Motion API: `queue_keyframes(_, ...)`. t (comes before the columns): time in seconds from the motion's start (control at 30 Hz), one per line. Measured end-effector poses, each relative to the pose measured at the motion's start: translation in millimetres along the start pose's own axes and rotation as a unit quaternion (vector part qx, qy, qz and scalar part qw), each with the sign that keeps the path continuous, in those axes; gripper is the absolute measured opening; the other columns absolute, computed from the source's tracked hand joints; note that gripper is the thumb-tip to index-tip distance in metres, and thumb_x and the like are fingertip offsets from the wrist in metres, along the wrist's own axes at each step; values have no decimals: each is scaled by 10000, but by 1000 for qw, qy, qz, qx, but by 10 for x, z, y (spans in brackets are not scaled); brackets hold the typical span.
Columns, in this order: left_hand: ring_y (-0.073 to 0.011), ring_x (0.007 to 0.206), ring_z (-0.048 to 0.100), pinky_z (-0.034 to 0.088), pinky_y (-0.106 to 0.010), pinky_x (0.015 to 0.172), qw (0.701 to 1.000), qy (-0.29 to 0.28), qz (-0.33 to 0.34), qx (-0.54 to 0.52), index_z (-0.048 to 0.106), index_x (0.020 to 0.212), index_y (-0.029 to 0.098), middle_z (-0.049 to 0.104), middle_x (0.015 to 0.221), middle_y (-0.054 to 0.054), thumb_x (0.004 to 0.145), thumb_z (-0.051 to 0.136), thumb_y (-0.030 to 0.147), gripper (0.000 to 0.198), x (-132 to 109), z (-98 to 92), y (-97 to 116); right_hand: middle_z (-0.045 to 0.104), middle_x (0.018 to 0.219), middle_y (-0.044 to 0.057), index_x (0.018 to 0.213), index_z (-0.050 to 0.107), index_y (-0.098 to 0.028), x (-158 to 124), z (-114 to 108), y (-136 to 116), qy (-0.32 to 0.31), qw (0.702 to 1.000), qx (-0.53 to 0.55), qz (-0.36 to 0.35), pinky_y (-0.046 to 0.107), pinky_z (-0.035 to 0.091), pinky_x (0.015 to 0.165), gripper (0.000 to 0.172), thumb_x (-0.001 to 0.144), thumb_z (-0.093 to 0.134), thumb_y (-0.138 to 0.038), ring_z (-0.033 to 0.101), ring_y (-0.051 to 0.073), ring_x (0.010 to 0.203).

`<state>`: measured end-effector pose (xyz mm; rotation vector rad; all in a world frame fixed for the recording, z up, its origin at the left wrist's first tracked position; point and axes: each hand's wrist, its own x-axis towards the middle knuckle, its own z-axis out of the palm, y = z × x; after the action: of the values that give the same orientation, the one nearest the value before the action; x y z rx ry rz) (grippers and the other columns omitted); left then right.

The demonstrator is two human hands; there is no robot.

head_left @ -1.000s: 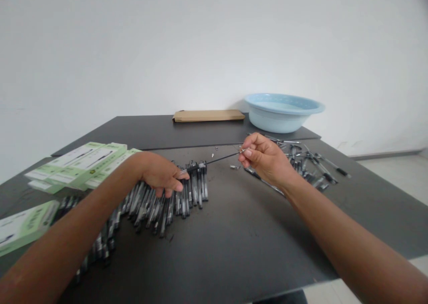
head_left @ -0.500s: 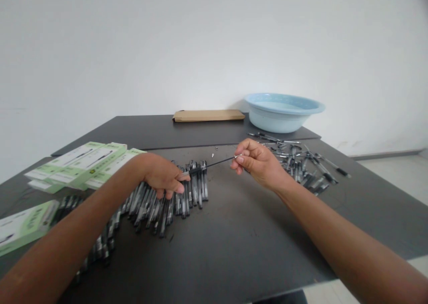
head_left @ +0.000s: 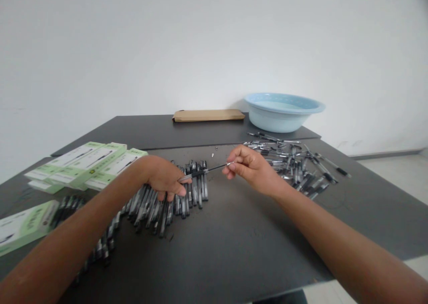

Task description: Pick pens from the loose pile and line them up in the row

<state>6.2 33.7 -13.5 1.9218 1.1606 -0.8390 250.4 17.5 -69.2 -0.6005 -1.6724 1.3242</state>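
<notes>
Dark grey bench (head_left: 234,250) carries everything: a pale blue basin (head_left: 284,112) and a brown envelope (head_left: 209,115) at the far edge, green-and-white boxes (head_left: 87,163) on the left, their print too blurred to read. A row of black pens (head_left: 160,203) lies under the left hand (head_left: 163,179); loose pens (head_left: 301,166) are scattered behind the right hand (head_left: 250,166). Between the hands, just above the bench, one slim pen (head_left: 207,170) is pinched at either end by closed fingers (head_left: 235,166).
</notes>
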Motion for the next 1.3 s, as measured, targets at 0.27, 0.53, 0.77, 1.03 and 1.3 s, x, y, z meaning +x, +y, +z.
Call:
queue_keyframes(0.27,-245,852,666,497,-314,737,1000,-8,1,0,180,1453,81,680,1069,-187,883,390,371,674,34,23,11,643,772,7,891,465,-194,-35,88,20,-18,999,-31,7,248,489,645,104,861,551,-245,605,101,663)
queue_keyframes(0.53,-228,858,668,501,-286,706,1000,-11,8,8,292,1415,108,684,1063,-177,899,373,368,583,44,33,7,625,793,20,922,446,-195,-60,131,75,-40,997,-64,1,268,486,661,85,882,508,-238,615,124,708)
queue_keyframes(0.77,-232,792,672,504,-306,683,1000,1,8,11,372,1367,105,700,1012,-174,890,400,367,544,33,39,52,568,719,-15,895,481,-193,-70,148,52,-15,975,-218,-25,233,410,616,81,855,539,-235,539,112,656)
queue_keyframes(1.03,-224,796,667,504,-305,694,999,8,-3,36,481,1273,135,716,968,-138,888,399,357,452,-15,52,144,554,733,-14,856,528,-185,-80,168,0,-12,951,-298,-82,215,375,615,59,847,551,-239,494,109,666)
queue_keyframes(1.3,-213,751,663,497,-309,681,999,16,3,38,596,1029,161,722,905,-119,885,403,329,294,-13,67,169,585,748,-7,864,536,-194,-98,187,-2,-10,945,-319,-78,222,377,624,49,834,559,-226,513,122,687)
